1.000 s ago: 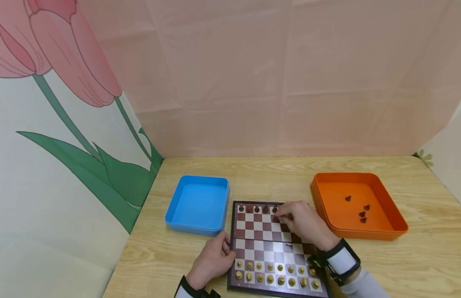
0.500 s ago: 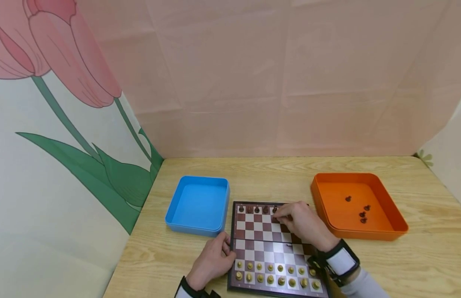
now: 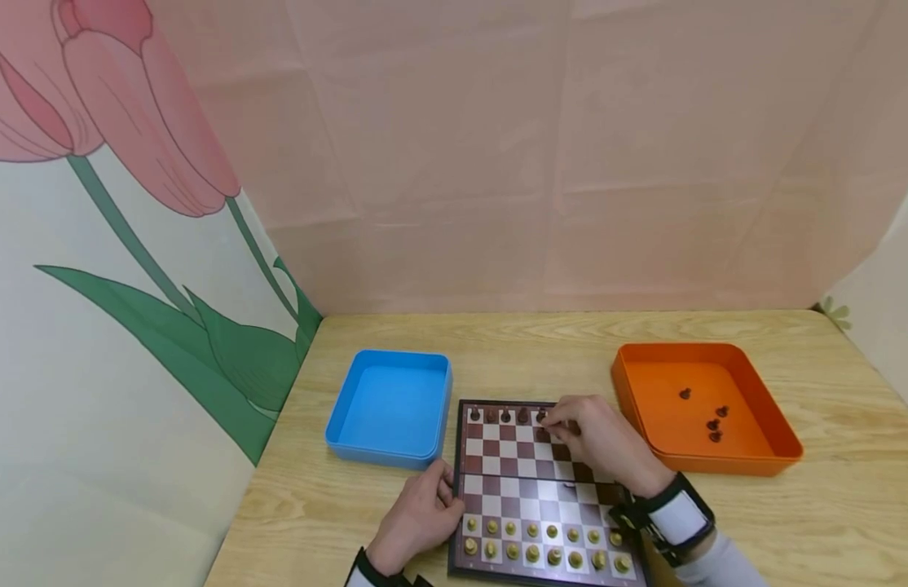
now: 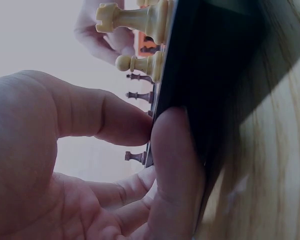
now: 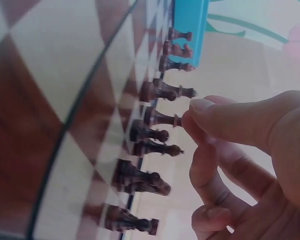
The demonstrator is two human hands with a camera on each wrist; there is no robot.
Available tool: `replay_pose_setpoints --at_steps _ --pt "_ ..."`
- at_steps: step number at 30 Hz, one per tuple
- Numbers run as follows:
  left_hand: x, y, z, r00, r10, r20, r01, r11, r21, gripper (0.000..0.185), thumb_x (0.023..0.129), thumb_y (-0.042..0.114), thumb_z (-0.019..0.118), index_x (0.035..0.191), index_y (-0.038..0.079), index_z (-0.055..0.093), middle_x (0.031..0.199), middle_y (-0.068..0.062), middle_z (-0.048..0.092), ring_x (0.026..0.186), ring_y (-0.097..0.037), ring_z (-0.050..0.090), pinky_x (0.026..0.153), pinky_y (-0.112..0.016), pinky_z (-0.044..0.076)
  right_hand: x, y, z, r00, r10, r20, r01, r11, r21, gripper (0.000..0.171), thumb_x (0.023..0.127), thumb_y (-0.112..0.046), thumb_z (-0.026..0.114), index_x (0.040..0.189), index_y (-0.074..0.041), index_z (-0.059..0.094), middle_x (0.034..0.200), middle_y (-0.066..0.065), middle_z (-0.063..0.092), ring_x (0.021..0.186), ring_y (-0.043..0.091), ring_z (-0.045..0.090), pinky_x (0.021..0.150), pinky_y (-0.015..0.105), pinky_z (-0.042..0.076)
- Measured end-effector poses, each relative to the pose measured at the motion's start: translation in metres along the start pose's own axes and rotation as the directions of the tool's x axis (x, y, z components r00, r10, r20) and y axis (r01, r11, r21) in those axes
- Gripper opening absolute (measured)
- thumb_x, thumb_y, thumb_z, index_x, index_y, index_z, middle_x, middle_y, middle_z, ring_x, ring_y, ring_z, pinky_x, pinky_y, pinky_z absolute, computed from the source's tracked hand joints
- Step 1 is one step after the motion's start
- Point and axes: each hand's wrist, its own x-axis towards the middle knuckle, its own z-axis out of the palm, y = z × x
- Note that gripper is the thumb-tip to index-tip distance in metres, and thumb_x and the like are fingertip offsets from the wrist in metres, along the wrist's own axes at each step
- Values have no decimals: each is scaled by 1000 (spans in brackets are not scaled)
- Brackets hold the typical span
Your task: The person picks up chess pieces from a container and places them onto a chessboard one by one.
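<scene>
A chessboard [image 3: 509, 466] lies on the table, its near rows set with light pieces [image 3: 532, 553] and its far row with dark ones. My right hand [image 3: 597, 440] is over the far right part; thumb and forefinger pinch the top of a tall dark chess piece [image 5: 162, 118] upright on the board, its head hidden by the fingertips. Beside it stand a dark queen [image 5: 175, 90] and several dark pawns [image 5: 149, 134]. My left hand [image 3: 420, 509] grips the board's left edge, thumb and finger on either side of it, near a light rook [image 4: 135, 21].
A blue tray [image 3: 384, 455] stands left of the board's far end. Right of the board, an orange tray [image 3: 718, 463] holds several dark pawns [image 3: 714, 425]. The wooden table [image 3: 531, 355] meets a pink cloth backdrop [image 3: 542, 179] at the back.
</scene>
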Motion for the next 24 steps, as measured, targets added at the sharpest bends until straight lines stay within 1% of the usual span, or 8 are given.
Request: replay_pose_setpoints --at_steps 4,8,13,19,24 --pt "-1 -1 1 1000 3 -1 -3 1000 7 17 95 14 70 108 12 59 85 -2 60 76 -18 56 60 -29 43 -2 -1 -6 1000 3 1 -3 1000 -7 18 89 -1 85 99 -16 86 91 -7 77 70 4 59 61 19 53" --pt "-1 -2 1 1000 7 1 -7 1000 6 17 95 14 69 108 12 59 85 -2 60 75 -18 56 60 -29 43 -5 3 -16 1000 1 -31 -1 1000 -1 18 89 1 84 100 -14 85 93 -3 77 68 5 57 58 20 52" --pt "-1 -3 1 1000 10 1 -10 1000 3 17 96 14 70 109 12 59 85 -1 61 75 -18 56 60 -29 44 -6 12 -29 997 6 -71 -6 1000 1 17 90 3 82 98 -12 84 93 0 77 70 8 57 61 21 54" --pt "0 -2 0 1000 8 0 -8 1000 -3 17 96 14 70 109 12 59 86 -2 61 76 -18 57 60 -29 44 -8 23 -42 997 18 -75 -19 1000 -13 16 90 2 82 99 -12 83 94 -1 77 77 11 61 65 25 56" --pt "0 0 0 1000 7 1 -7 1000 -2 17 96 13 70 109 12 59 86 -1 61 76 -18 57 60 -29 44 -10 30 -49 996 63 -59 -64 998 -12 13 91 -1 83 101 -10 82 94 1 76 79 13 64 67 27 58"
